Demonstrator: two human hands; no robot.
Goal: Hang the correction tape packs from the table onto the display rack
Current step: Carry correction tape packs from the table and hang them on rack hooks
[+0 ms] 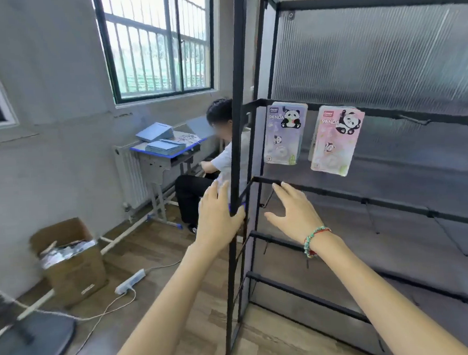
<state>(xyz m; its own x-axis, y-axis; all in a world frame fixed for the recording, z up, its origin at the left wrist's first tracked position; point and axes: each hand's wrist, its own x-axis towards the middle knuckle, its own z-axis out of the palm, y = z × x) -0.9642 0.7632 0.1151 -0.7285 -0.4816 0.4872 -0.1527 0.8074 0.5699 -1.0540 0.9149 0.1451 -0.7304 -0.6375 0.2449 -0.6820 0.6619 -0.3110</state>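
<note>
**Both hands at the rack's front post, two pack bundles already hung**

The black display rack [336,191] fills the frame from 12 to 4 o'clock. On its upper rail, at about 1 o'clock, hang two bundles of correction tape packs: a lilac bundle [284,132] and, just beside it toward 2 o'clock, a pink bundle [336,140], both printed with pandas. How many packs each bundle holds is hard to make out.

The left hand [218,216] sits near centre, fingers straight, thumb hooked against the rack's front post [237,109]; a small blue-purple patch shows at the thumb, too hidden to identify. The right hand [291,212], just toward 3 o'clock of the post, is spread and relaxed, holding nothing, its fingertips close to a lower rail; whether they touch is unclear. A beaded bracelet [313,241] circles that wrist.

The post cuts across a seated person [200,184] behind it at 11 o'clock, hiding much of the body. Beside that person stands a desk [169,153] stacked with blue booklets [160,139], under a barred window [155,43]. At 8 o'clock sit a cardboard box [72,261] with unclear contents and a power strip [130,282]; a fan base [33,345] is cut off at 7 o'clock.
</note>
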